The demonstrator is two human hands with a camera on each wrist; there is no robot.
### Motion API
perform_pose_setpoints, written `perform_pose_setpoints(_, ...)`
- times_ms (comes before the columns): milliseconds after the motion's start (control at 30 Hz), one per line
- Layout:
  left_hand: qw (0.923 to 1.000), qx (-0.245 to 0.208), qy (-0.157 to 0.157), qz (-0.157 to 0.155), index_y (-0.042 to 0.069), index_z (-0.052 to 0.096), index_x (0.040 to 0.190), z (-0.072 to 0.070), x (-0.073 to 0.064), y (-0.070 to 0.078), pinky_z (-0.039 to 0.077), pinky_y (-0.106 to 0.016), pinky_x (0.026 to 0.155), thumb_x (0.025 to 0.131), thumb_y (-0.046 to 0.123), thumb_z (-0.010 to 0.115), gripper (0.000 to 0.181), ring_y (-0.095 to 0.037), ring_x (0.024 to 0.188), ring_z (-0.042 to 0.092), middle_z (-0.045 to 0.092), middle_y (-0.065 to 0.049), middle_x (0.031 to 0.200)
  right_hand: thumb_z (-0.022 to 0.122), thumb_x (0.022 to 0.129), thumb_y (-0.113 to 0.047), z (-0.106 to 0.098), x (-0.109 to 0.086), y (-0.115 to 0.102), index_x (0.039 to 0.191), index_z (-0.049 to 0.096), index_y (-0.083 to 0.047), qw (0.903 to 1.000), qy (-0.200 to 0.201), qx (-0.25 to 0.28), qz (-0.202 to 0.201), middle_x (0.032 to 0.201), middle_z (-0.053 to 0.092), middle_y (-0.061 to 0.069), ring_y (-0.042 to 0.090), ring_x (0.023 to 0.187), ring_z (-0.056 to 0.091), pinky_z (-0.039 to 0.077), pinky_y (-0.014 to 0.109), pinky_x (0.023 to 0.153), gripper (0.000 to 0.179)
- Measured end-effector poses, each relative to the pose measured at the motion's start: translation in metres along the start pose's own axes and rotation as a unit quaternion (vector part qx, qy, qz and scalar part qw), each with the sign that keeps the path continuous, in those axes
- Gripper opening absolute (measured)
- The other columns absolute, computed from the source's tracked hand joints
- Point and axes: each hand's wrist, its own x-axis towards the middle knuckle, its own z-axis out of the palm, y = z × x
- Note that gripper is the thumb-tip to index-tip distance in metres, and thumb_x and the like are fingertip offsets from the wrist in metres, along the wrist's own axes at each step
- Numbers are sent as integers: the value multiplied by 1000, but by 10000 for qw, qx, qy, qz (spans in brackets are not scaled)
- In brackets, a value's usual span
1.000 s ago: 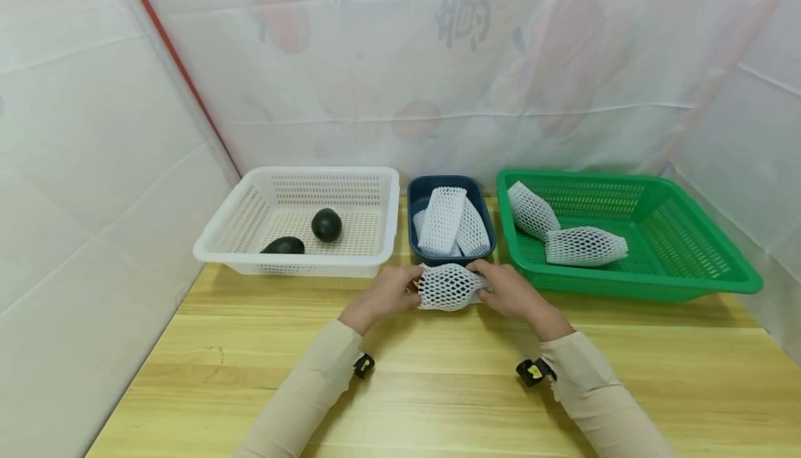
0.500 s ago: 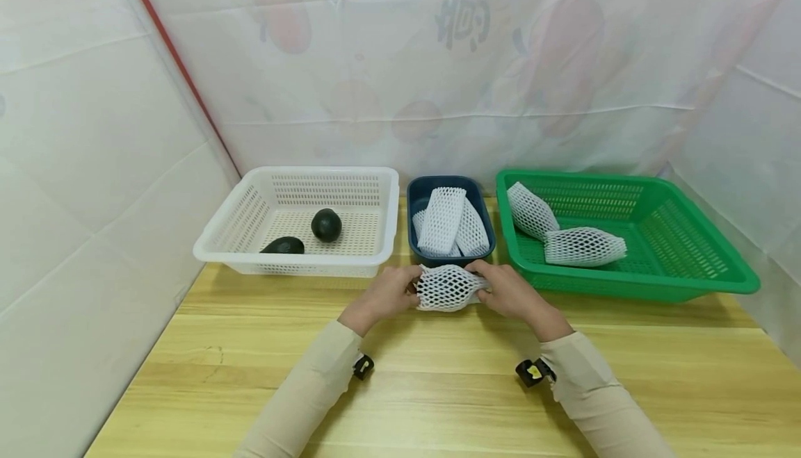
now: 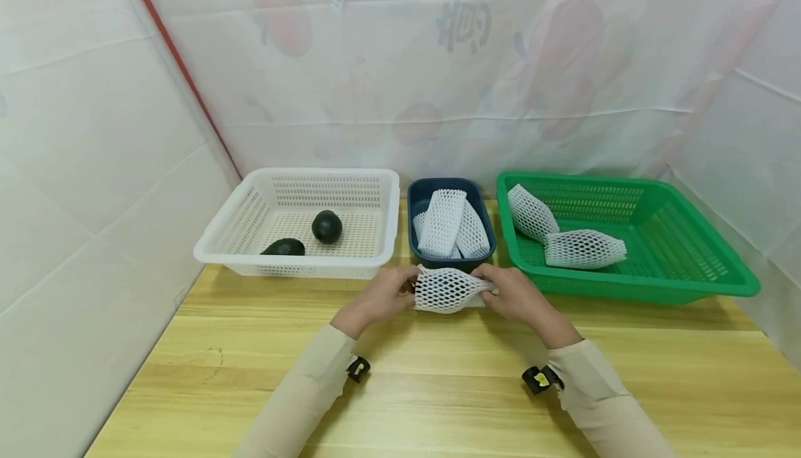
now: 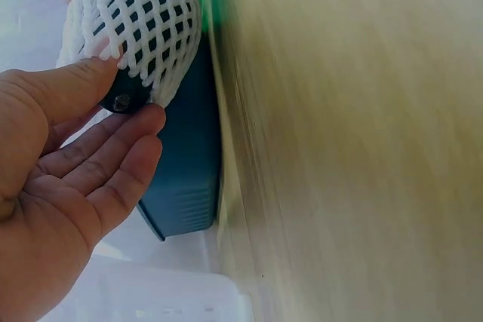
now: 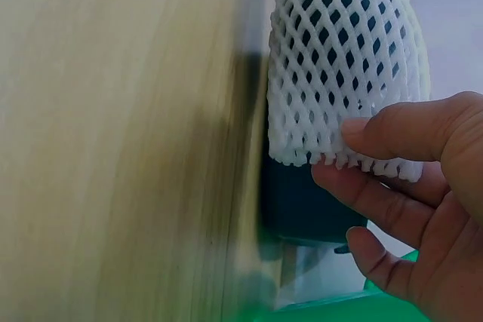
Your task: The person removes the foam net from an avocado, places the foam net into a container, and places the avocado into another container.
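A dark avocado (image 4: 124,101) sits inside a white foam net sleeve (image 3: 446,290), held just above the table in front of the blue bin. My left hand (image 3: 383,298) pinches the sleeve's left end, thumb on the mesh edge; the left wrist view shows the avocado's stem end bare there. My right hand (image 3: 516,296) pinches the narrower right end of the sleeve between thumb and fingers. In the right wrist view, dark skin shows through the mesh (image 5: 339,43), and the sleeve's near end hangs flat past the fruit.
The blue bin (image 3: 413,253) behind my hands holds several flat foam sleeves (image 3: 443,225). At left, a white basket (image 3: 206,249) has two bare avocados (image 3: 327,226). A green basket (image 3: 688,235) at right holds two sleeved fruits (image 3: 585,248). A fabric sheet (image 3: 375,62) hangs behind.
My hands have drawn slightly apart, the right one a little to the right and the left one a little to the left. The sleeve's right end looks slightly more stretched.
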Motion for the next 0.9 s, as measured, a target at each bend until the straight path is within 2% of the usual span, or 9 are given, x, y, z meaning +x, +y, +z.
perform_pose_setpoints(433,9992,-378,-15,-147,-5,60,106,-5,-11,-4,50,-24,72,77,-3,72,32,-27,84,63,63,-16,98,69,77,5,-3,-5,2,94,65,-8,9999,10,-22,-110,85,66,1,14,70,59,49,34,61,22)
perform_pose_setpoints(733,9986,-430,-129,-262,-4,59,110,-6,-17,-9,50,-29,74,79,1,72,34,-22,85,62,63,-14,103,70,76,5,-2,-8,3,92,65,-8,10000,-4,-83,-31,83,65,1,12,69,57,48,33,61,21)
perform_pose_setpoints(900,9978,-524,-199,-353,-3,59,112,-6,-20,-11,50,-25,74,80,0,71,34,-23,87,62,63,-13,102,70,76,6,0,-8,5,90,65,-9,10000,-6,-41,18,83,65,0,12,68,55,48,33,61,21)
